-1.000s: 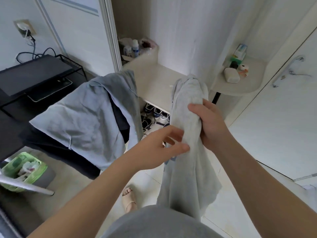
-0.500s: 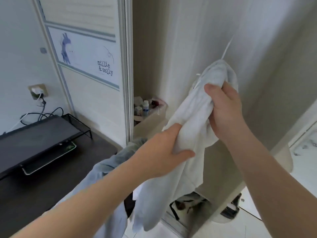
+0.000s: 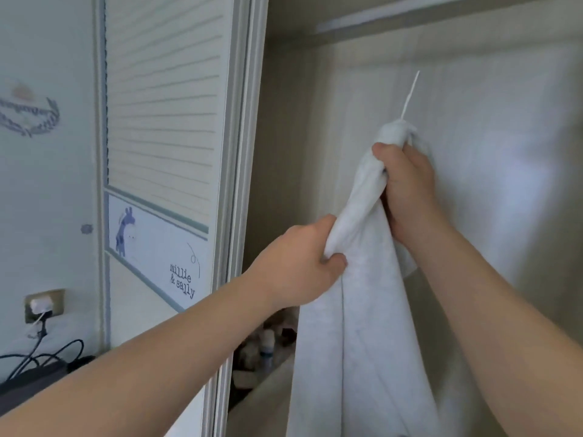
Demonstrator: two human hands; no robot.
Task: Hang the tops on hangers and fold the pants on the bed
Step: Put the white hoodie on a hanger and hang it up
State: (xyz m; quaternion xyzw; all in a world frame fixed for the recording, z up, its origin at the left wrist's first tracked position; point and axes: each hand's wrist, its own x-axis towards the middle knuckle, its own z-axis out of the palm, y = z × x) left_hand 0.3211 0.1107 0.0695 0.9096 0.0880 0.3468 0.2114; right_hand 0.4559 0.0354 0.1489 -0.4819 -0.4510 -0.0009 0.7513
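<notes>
A person's two bare forearms rise from the bottom edge into an open wardrobe (image 3: pixel 504 152) that fills the right half of the frame. Between the hands hangs a pale grey top (image 3: pixel 372 326), bunched into a narrow rope at centre right and falling loose past the bottom edge. The right hand (image 3: pixel 407 190), right of centre, has its fingers and thumb curled tightly round the gathered upper end of the cloth. A thin white stem (image 3: pixel 410 96) pokes up out of the bunch just above that fist. It is probably the neck of a hanger, but the hook is blurred and the hanger's arms are hidden in the cloth. The left hand (image 3: pixel 303 263), lower and at centre, pinches a fold of the fabric between thumb and curled fingers. A pale bar (image 3: pixel 410 14) crosses the upper right, well above the stem. At left stands a slatted sliding door (image 3: pixel 164 121) with a giraffe print (image 3: pixel 124 231), and a wall socket (image 3: pixel 44 305) sits at lower left.

The top looks like a soft, light knit that will sag, twist and slip rather than hold a shape. The best hold is probably at the shoulder seams or neckline, spreading the cloth, with the stem steadied directly instead of through the wad.
</notes>
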